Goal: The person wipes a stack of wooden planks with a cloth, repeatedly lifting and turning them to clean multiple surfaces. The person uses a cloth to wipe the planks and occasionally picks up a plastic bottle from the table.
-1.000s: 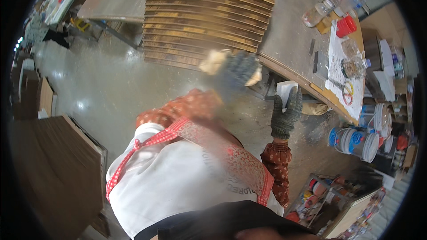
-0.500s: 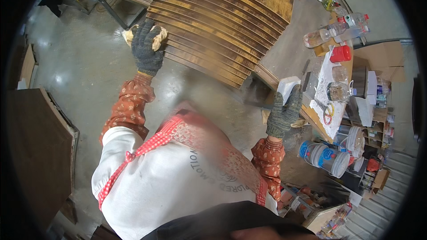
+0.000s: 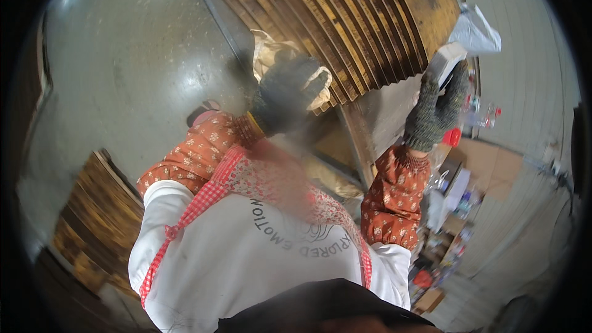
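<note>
Your gloved left hand (image 3: 287, 89) has its fingers closed around a crumpled tan cloth (image 3: 268, 55), pressed to the edge of the stacked dark wooden boards (image 3: 345, 18). Your right hand (image 3: 435, 108) grips a pale block (image 3: 445, 61) beside the table (image 3: 385, 114); bottles (image 3: 481, 114) stand nearby.

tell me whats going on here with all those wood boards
A person in dark knit gloves stands at a fanned stack of dark wooden boards on a workbench. The left hand presses a crumpled tan cloth against the board edges. The right hand grips a pale block near the stack's corner. More boards lean lower left on the floor.
</note>
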The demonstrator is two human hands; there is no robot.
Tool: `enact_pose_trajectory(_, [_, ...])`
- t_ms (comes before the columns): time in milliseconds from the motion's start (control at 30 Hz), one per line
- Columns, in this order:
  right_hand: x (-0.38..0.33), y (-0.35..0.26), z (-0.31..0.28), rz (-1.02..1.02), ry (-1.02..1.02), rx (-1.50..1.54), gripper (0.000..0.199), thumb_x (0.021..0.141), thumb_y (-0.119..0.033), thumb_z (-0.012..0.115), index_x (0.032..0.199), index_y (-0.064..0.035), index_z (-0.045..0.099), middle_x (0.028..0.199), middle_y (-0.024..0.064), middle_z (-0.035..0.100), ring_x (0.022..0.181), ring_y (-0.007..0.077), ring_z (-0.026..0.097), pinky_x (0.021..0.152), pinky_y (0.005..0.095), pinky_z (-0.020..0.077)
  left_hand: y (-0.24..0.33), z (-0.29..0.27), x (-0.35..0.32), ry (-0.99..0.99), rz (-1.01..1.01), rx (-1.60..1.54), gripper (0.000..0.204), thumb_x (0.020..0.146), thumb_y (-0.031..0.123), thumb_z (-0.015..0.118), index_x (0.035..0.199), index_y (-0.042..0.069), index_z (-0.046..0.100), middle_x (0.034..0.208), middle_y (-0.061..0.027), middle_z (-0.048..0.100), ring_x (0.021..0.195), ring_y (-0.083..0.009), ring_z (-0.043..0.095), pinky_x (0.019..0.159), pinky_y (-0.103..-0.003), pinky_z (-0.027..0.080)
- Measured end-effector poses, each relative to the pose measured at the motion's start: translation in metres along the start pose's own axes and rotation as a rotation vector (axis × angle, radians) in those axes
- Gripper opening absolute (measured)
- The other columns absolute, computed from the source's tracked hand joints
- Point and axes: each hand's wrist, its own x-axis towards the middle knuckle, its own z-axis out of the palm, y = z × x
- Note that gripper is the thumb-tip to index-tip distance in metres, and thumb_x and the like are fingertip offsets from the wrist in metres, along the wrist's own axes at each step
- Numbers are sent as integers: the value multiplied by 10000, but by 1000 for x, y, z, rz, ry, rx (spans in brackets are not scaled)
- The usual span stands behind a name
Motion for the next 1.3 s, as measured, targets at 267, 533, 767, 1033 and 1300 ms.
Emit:
enact_pose_trajectory(267, [78,45,21,-71,-143,114,500,952,-155,619,1393,28,473,1293,144,579,1114,201,585,920,320,508,48,34,1,11,-543,-142,424,793,214,662,1191,74,618,1256,-138,567,1137,-344,560,968,-485,442])
enact_pose_trajectory(533, [115,84,52,-672,-158,-171,371,1012,-168,494,1296,67,526,1254,177,592,1111,262,592,935,367,497,72,38,-18,-35,-239,255,301,913,273,531,1157,114,609,1116,-59,605,1096,-203,565,1051,-461,367])
enact_pose_trajectory(767, [117,98,49,-164,-375,388,291,998,-115,502,1217,67,558,1165,168,605,1026,249,599,908,356,502,54,49,-14,-147,-379,309,409,933,292,502,1299,131,589,1364,-61,558,1286,-238,493,1125,-429,324])
enact_pose_trajectory(1033, [127,112,55,-29,-324,557,305,1028,-179,470,1214,41,570,1114,124,636,1001,194,593,905,332,482,123,54,-59,78,-113,-111,344,850,176,672,1175,98,588,1107,-110,616,1080,-283,595,943,-431,478])
enact_pose_trajectory(1300, [123,109,49,31,-368,572,372,1057,-227,411,1271,52,532,1191,126,611,1051,191,583,935,328,472,64,40,7,502,-466,130,192,817,191,614,983,95,632,892,-50,615,850,-225,609,737,-371,486])
